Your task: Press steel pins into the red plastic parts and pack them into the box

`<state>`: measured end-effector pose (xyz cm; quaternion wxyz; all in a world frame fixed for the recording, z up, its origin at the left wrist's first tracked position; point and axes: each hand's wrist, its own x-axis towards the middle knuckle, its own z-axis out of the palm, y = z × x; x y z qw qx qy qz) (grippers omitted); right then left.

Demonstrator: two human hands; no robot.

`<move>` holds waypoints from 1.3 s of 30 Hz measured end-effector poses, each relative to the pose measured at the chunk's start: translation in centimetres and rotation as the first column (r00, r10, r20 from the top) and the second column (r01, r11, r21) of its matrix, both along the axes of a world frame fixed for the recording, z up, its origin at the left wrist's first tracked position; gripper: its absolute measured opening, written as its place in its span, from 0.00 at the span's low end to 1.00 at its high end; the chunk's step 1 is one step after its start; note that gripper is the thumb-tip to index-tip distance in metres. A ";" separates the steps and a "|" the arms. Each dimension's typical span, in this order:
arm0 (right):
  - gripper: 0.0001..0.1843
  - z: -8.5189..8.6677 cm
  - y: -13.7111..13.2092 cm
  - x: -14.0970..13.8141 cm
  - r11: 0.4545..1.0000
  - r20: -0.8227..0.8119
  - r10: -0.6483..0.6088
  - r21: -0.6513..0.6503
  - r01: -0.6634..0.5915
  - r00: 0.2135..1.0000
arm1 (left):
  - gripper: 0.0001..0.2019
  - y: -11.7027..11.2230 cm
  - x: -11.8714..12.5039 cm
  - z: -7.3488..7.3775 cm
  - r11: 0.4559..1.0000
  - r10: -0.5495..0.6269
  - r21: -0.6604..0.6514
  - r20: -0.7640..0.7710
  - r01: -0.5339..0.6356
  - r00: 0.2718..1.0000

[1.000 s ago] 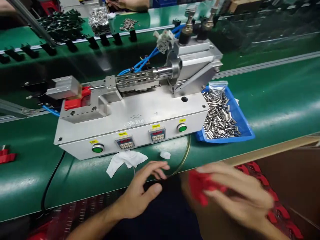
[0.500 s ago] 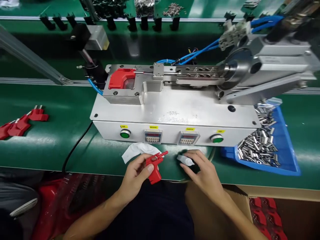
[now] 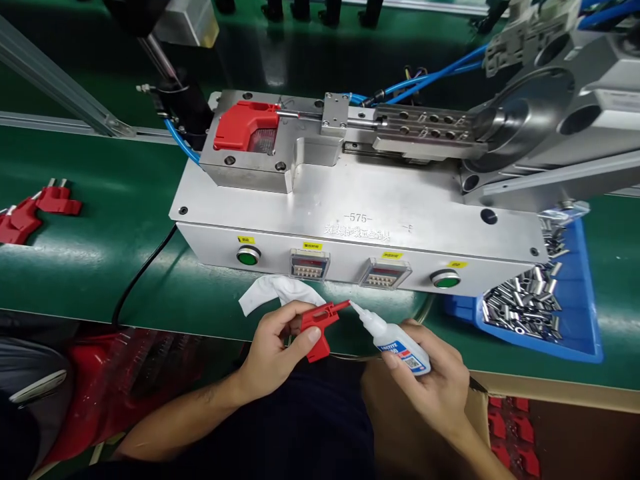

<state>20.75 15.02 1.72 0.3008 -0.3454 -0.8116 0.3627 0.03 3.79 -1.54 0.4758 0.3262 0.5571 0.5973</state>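
Observation:
My left hand (image 3: 275,350) pinches a red plastic part (image 3: 316,333) shaped like a small pistol, its thin peg pointing right. In my right hand (image 3: 443,380) is a white glue bottle (image 3: 404,348) with a blue and red label, tilted so that its nozzle points up and left. The nozzle tip is at the end of the red peg; whether they touch I cannot tell. Beyond my hands stands a metal press machine (image 3: 360,193). Another red part (image 3: 240,127) lies in its fixture, with a metal rod at its right end.
A crumpled white cloth (image 3: 273,291) lies before the machine. To the right, a blue bin (image 3: 583,287) holds many small metal tubes. Several red parts with metal pins (image 3: 57,199) lie at the left. Below right, a cardboard box (image 3: 550,383) contains more red parts.
My right hand has lifted the glue bottle off the bench and brought its nozzle to the red part's peg. My view has moved closer to the machine.

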 end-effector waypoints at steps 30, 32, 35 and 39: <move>0.04 0.5 -0.2 0.1 0.998 0.033 0.029 0.054 -0.031 0.999 | 0.12 -0.1 0.0 0.1 1.000 -0.008 -0.021 -0.081 0.007 0.997; 0.04 0.6 -0.1 0.1 0.998 0.027 0.030 0.059 -0.031 0.999 | 0.13 -0.1 0.0 0.1 1.000 -0.010 -0.029 -0.080 0.007 0.997; 0.04 0.8 -0.1 0.0 0.997 0.014 0.040 0.063 -0.041 0.999 | 0.12 -0.1 0.0 0.2 1.000 0.004 -0.023 -0.063 -0.006 0.998; 0.04 0.8 -0.1 0.0 0.998 0.026 0.034 0.057 -0.035 0.999 | 0.13 -0.1 0.1 0.1 0.999 0.025 -0.023 -0.061 -0.027 0.998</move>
